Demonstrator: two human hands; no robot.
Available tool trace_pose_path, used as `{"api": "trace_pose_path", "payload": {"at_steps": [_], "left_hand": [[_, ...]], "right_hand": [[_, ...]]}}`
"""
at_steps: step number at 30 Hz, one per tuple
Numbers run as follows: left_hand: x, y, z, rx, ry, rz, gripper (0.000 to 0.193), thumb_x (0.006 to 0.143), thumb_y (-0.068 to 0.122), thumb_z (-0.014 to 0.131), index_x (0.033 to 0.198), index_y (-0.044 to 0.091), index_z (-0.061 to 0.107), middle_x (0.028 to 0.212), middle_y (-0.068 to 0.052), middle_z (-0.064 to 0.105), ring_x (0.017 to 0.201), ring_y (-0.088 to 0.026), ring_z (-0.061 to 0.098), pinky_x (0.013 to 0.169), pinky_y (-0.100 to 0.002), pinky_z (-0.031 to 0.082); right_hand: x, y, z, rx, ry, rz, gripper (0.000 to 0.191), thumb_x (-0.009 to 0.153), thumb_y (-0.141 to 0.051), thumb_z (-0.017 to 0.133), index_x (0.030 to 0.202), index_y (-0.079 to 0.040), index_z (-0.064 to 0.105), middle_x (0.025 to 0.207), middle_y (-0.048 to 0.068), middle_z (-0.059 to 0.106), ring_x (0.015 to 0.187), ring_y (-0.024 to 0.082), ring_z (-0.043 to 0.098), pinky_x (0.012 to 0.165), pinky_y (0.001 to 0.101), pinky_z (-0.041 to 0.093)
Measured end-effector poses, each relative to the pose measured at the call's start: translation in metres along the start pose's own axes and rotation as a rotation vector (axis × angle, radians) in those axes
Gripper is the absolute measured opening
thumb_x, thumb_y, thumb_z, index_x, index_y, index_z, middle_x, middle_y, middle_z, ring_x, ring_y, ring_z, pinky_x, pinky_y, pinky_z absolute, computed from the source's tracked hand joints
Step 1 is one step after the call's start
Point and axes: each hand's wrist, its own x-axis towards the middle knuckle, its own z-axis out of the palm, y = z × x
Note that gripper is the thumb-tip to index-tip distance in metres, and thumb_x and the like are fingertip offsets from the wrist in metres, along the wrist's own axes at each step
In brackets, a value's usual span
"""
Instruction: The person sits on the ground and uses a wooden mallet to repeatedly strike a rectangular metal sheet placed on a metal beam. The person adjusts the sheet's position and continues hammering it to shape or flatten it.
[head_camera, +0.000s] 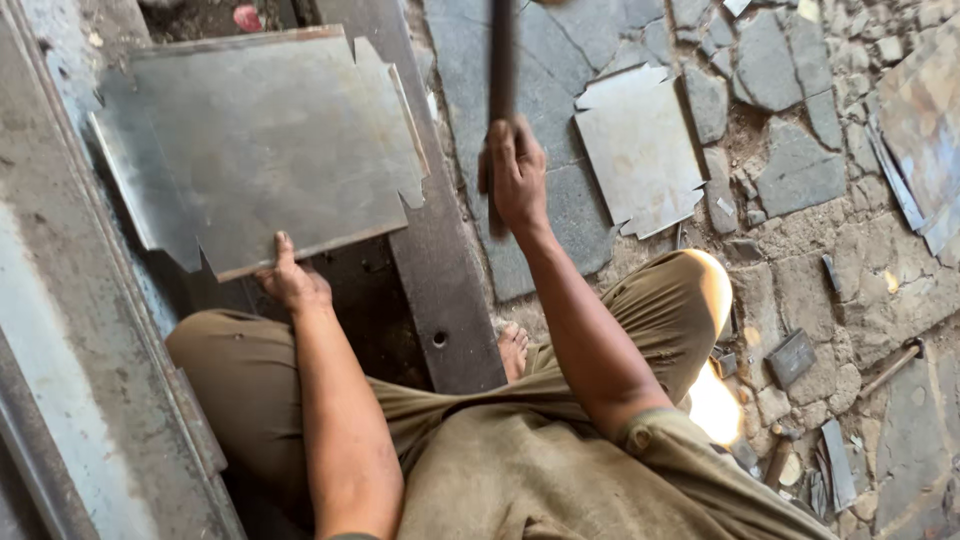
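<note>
- Gripping a dark straight handle (501, 70), the right hand (517, 175) is wrapping its fingers fully around the shaft, with the knuckles facing the camera; the handle is running straight up from the fist and out past the top edge of the view, so whatever is at its upper end is not showing.
- Pressing on the near edge of a grey metal sheet (265, 140), the left hand (290, 280) is laying its thumb on top of the sheet while the other fingers are curling under the edge, pinching it.
- Lying just beyond the left hand, the sheet is stretching away and to the left, with notched corners, and it is resting across a dark steel bar (430, 250) and a long metal beam (70, 330).
- Sitting well apart from the sheet, the raised right fist is hovering above the stone floor (800, 170), to the sheet's right.
- Lying on that floor just right of the handle is a second notched sheet (640, 150).
- Resting beside the steel bar is a bare foot (513, 350).
</note>
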Motion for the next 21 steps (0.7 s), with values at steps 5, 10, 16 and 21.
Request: {"api": "trace_pose_path", "payload": {"at_steps": [5,10,16,21], "left_hand": [[-0.005,0.004,0.004,-0.015,-0.041,0.097,0.028,0.088,0.003,0.081,0.112,0.003,0.065,0.119,-0.007,0.069,0.11,-0.019,0.065,0.104,-0.038,0.052],[-0.006,0.005,0.008,-0.056,-0.046,0.079,0.03,0.087,0.003,0.081,0.113,-0.002,0.066,0.116,-0.011,0.071,0.108,-0.022,0.068,0.106,-0.04,0.054],[-0.008,0.007,0.005,0.001,-0.036,0.088,0.031,0.087,0.005,0.082,0.114,0.001,0.067,0.121,-0.009,0.071,0.113,-0.019,0.066,0.108,-0.038,0.047],[-0.006,0.006,0.004,-0.059,-0.036,0.032,0.035,0.087,0.006,0.082,0.117,0.001,0.066,0.122,-0.009,0.07,0.113,-0.021,0.065,0.107,-0.041,0.05]], "right_hand": [[0.009,-0.013,0.007,-0.414,-0.037,0.042,0.039,0.108,-0.046,0.043,0.113,-0.013,0.063,0.077,0.0,0.067,0.054,0.008,0.056,0.044,0.0266,0.049],[0.009,-0.018,0.003,-0.201,-0.06,0.168,0.046,0.108,-0.049,0.041,0.097,-0.007,0.055,0.067,0.003,0.059,0.046,0.011,0.054,0.037,0.0297,0.051],[-0.032,0.005,-0.014,-0.309,-0.122,0.359,0.041,0.108,-0.049,0.041,0.101,-0.011,0.056,0.068,0.001,0.057,0.048,0.01,0.053,0.039,0.0286,0.05],[-0.069,0.032,-0.038,-0.097,-0.039,0.2,0.044,0.108,-0.046,0.043,0.102,-0.004,0.056,0.068,0.004,0.058,0.05,0.011,0.054,0.041,0.0293,0.049]]}}
